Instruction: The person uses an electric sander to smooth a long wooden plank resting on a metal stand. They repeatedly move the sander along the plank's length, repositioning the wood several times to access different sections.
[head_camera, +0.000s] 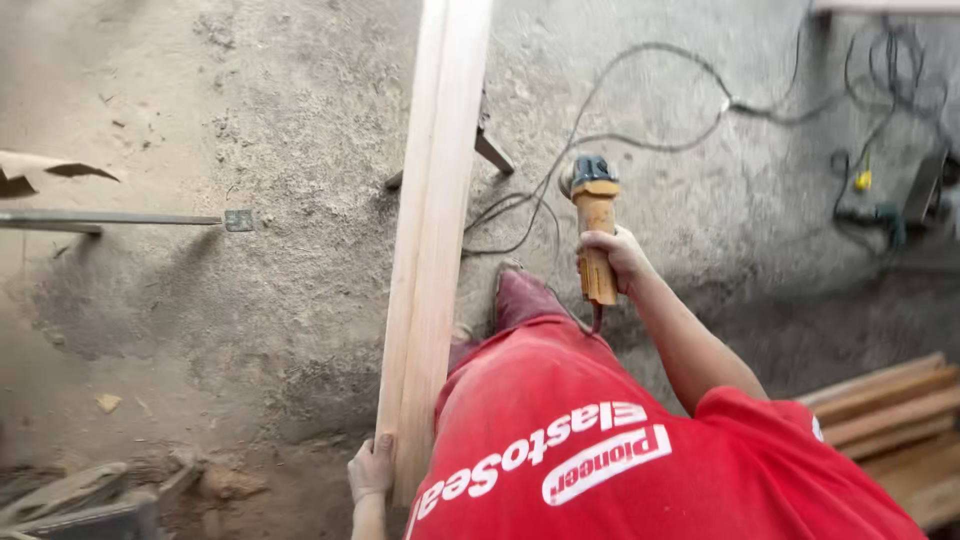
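Wood first: our left hand (371, 467) sits at the near end of a long pale plank (432, 230), fingers curled round its left edge w/ the thumb pressed on the face, so closed & gripping the board. Plank runs away from us, up & slightly right, to the top of the view; it stands clear of the floor, resting further out on a low support (492, 150) that pokes out either side of it. Our right hand (613, 258) is wrapped tight round the orange body of an angle grinder (596, 235), held off to the right of the plank, not touching it, blue-grey head end pointing away from us. Grinder's cable leaves the near end, by our red trouser leg. Our red shirt (600, 450) w/ white print fills the bottom middle, and one dusty shoe (520, 292) shows just right of the plank.

Further out: dusty concrete floor (250, 330), sawdust all over it. Black cables (640, 130) loop across the floor from behind the plank to the upper right, where more leads tangle near a small green tool (880, 218). Left side, a thin metal bar (110, 219) w/ a square end plate. Bottom right, a stack of timber boards (895, 410). Bottom left, scrap pieces, too blurred to tell.
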